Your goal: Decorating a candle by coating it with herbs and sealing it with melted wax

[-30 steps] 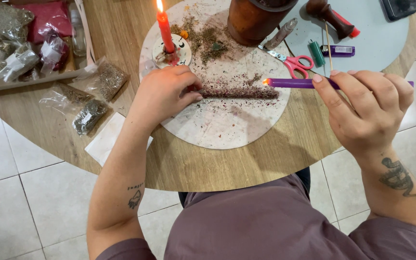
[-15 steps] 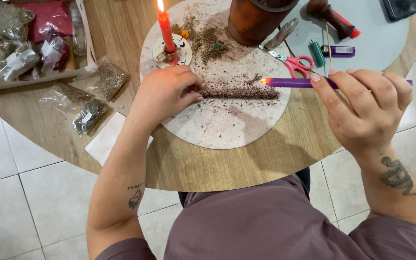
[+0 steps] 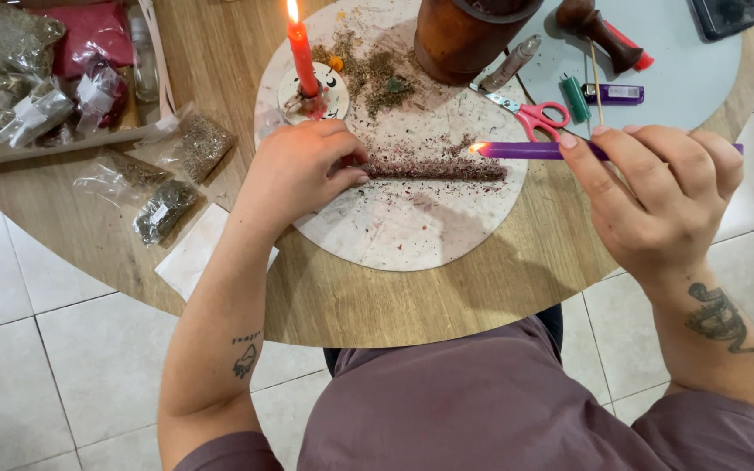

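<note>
A round wooden table (image 3: 447, 296) is set over a pale tiled floor (image 3: 45, 366), a marble board (image 3: 412, 227) lying on it. The left hand (image 3: 294, 170) is curled palm-down, pinching the herb-coated candle (image 3: 434, 168), laid left-right on the board. The right hand (image 3: 656, 196) is closed around a lit purple candle (image 3: 525, 150), held level, flame pointing left.

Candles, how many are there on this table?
3: a lit red candle upright in its holder, a lit purple candle in the right hand, and an herb-coated candle lying under the left hand. Others may be hidden.
</note>
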